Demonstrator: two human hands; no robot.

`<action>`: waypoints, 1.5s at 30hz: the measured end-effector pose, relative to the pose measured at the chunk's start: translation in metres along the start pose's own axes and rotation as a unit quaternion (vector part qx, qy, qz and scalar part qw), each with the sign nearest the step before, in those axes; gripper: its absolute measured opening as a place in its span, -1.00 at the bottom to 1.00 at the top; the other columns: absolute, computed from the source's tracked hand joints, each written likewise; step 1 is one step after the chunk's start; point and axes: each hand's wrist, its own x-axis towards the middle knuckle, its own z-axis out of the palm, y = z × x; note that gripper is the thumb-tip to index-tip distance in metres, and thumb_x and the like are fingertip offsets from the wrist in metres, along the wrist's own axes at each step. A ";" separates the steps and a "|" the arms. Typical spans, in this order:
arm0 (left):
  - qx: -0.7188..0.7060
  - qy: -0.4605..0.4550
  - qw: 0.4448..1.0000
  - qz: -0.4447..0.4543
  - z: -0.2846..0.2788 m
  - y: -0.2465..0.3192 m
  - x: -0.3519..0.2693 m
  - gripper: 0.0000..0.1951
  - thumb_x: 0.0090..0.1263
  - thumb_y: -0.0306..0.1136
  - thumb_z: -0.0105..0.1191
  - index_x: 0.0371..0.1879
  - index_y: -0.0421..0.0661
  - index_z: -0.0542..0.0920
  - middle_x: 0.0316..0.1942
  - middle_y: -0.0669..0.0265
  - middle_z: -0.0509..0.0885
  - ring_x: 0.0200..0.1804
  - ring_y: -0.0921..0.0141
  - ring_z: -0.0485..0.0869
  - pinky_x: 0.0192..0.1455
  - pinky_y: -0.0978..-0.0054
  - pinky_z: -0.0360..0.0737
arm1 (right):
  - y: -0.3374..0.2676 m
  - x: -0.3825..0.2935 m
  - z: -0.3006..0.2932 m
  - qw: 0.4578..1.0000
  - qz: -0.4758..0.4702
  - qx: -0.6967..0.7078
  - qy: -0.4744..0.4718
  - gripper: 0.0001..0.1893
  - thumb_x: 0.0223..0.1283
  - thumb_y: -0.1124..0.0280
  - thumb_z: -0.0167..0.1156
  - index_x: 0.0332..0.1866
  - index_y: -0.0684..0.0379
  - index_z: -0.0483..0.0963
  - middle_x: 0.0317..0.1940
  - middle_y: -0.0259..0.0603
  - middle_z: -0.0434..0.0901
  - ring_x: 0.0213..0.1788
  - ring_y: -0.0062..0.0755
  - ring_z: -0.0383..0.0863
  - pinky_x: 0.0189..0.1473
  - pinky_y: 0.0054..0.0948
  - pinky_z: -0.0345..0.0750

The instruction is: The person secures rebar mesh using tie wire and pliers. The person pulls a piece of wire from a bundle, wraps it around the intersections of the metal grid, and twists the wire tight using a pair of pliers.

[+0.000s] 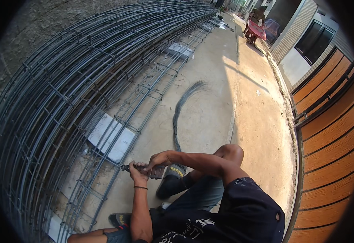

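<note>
My left hand [139, 172], with a thin dark band at the wrist, grips a dark brown ribbed object [156, 172] whose exact kind I cannot tell. Its small dark tip points left, close to the long bars of a narrow rebar cage [127, 124]. Over the same object bends my right hand [159, 159], its fingers curled against it and partly hidden. A bundle of thin steel tie wire [177, 115] lies on the concrete beyond my black boot [170, 180], its loose ends fanned out.
Stacked rebar cages [73, 88] fill the left side along a rough wall. White blocks [111, 138] lie under the narrow cage. An orange slatted gate [329, 164] stands at right. Farther up the path, a person [257, 15] is with a red wheelbarrow [256, 29].
</note>
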 end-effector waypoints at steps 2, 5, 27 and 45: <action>0.015 0.016 1.000 0.008 -0.001 -0.002 -0.006 -0.76 0.24 -0.22 0.05 -0.61 0.04 0.34 -0.67 0.43 0.42 -0.58 0.41 0.47 -0.39 0.37 0.55 | 0.028 0.026 -0.001 0.995 -0.019 0.086 -0.037 -0.60 0.21 0.17 0.15 -0.06 0.32 0.44 -0.28 -0.15 0.60 -0.22 -0.32 0.61 -0.11 -0.35 0.57; 0.046 -0.016 0.999 0.010 -0.008 -0.001 -0.009 -0.75 0.23 -0.20 0.07 -0.62 0.04 0.35 -0.68 0.44 0.41 -0.58 0.41 0.47 -0.37 0.36 0.53 | 0.053 0.045 0.008 0.968 0.007 0.221 -0.118 -0.72 0.23 0.29 0.07 -0.10 0.28 0.45 -0.33 -0.23 0.57 -0.32 -0.38 0.56 -0.24 -0.45 0.52; -0.084 -0.101 0.991 -0.040 -0.004 -0.003 -0.007 -0.83 0.12 -0.26 -0.01 -0.35 -0.02 0.53 -0.46 0.29 0.59 -0.34 0.32 0.60 -0.18 0.24 0.56 | 0.038 0.024 0.034 0.912 -0.081 -0.253 0.314 -0.46 0.03 0.26 0.21 0.03 0.38 0.23 -0.48 -0.07 0.55 -0.55 -0.36 0.55 -0.57 -0.34 0.47; 0.262 0.009 0.962 0.071 -0.019 -0.003 -0.042 -0.72 0.35 -0.36 0.03 -0.02 -0.22 0.48 -0.35 0.20 0.65 -0.42 0.39 0.63 -0.40 0.49 0.57 | 0.067 -0.026 0.047 0.971 -0.120 0.178 0.101 -0.48 0.27 0.47 0.05 0.27 0.05 0.01 0.04 0.06 0.47 -0.03 -0.11 0.61 -0.01 -0.15 0.54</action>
